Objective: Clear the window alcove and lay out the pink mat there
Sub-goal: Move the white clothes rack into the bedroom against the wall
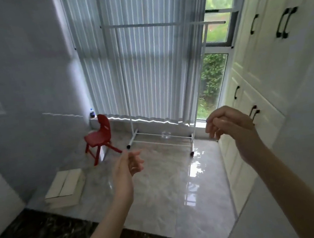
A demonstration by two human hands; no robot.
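Head view: both hands, left (127, 167) and right (230, 124), hang loosely curled and hold nothing, well short of the clothes rack (155, 79) and red chair (99, 137) in the alcove.

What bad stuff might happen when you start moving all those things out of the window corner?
1. The tall white clothes rack on wheels stands right against the grey pleated curtain; rolling it out might snag the fabric.
2. The glossy marble floor looks slick, so feet may slip.
3. The small blue-capped bottle sits on the ledge behind the little red plastic chair; lifting the chair could knock it.
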